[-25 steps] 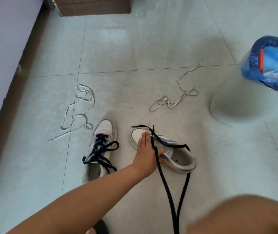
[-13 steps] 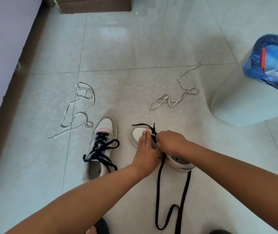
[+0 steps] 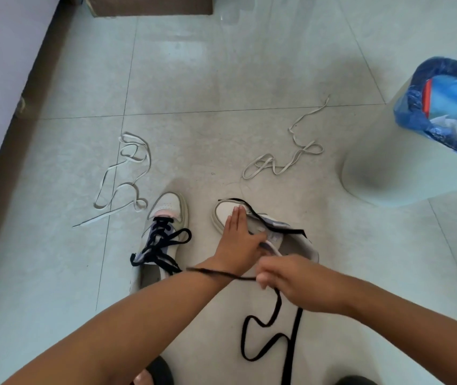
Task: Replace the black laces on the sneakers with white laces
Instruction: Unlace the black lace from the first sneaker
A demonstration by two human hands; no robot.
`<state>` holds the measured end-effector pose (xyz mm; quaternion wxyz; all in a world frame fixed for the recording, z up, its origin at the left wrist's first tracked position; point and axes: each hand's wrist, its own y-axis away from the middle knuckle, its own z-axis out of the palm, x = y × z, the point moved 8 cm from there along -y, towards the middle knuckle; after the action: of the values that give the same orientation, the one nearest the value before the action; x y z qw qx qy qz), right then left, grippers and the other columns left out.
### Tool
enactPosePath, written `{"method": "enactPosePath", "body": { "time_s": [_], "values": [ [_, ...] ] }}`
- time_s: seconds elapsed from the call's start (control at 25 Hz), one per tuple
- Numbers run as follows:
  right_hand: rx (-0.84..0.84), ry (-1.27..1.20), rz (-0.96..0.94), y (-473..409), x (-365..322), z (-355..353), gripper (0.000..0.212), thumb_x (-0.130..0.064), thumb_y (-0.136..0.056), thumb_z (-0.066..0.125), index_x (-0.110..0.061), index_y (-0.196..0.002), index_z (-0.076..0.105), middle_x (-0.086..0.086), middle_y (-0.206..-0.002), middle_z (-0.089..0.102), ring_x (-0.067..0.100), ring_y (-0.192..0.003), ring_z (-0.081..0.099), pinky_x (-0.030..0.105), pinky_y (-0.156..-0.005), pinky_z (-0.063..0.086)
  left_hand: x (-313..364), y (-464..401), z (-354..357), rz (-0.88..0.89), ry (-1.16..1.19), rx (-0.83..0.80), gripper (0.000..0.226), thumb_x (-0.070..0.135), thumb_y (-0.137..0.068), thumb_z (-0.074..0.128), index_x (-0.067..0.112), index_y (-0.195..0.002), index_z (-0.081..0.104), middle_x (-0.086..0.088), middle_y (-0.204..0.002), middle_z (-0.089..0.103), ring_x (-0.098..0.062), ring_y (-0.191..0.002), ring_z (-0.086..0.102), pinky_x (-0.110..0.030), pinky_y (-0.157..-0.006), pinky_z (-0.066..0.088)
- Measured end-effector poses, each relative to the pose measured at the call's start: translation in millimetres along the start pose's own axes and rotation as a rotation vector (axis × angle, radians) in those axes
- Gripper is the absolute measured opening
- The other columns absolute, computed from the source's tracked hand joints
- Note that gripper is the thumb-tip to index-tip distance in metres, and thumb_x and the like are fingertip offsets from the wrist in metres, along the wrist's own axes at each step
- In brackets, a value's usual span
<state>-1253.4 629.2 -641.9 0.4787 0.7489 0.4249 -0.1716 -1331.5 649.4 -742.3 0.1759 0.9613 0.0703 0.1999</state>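
Our left hand [image 3: 238, 240] presses flat on the right sneaker [image 3: 266, 232] while our right hand's [image 3: 297, 282] fingers pinch the black lace [image 3: 260, 326]. Pulling hard could snag an eyelet and drag the shoe. White laces [image 3: 283, 162] wait on the pale tiled floor [image 3: 221, 93], near a lined bin [image 3: 416, 134].

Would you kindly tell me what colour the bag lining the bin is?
Blue: the bag lining the bin, seen in the head view.
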Motion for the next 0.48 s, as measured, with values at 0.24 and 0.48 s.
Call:
{"method": "enactPosePath", "body": {
  "time_s": [0.24, 0.48],
  "values": [
    [0.145, -0.093, 0.304, 42, 101, -85, 0.025, -0.022, -0.095, 0.050, -0.022, -0.072, 0.058, -0.006, -0.065, 0.062, -0.006, -0.053, 0.052, 0.011, -0.052, 0.041, -32, 0, -12, 0.113, 0.004, -0.142, 0.033, 0.041, -0.086, 0.061, 0.021, -0.113, 0.064, -0.028, -0.154, -0.006, -0.035, -0.144, -0.010, -0.034, -0.118, 0.000],
    [0.206, -0.346, 0.248, -17, 116, -42, 0.020, -0.018, -0.086, 0.066, -0.024, -0.099, 0.051, -0.017, -0.097, 0.057, 0.011, -0.079, 0.054, 0.017, -0.065, 0.045, -35, 7, -25, 0.204, 0.010, -0.174, 0.029, 0.032, -0.083, 0.068, 0.021, -0.110, 0.065, -0.019, -0.156, 0.001, -0.025, -0.146, -0.001, -0.030, -0.116, 0.016]
  ]
}}
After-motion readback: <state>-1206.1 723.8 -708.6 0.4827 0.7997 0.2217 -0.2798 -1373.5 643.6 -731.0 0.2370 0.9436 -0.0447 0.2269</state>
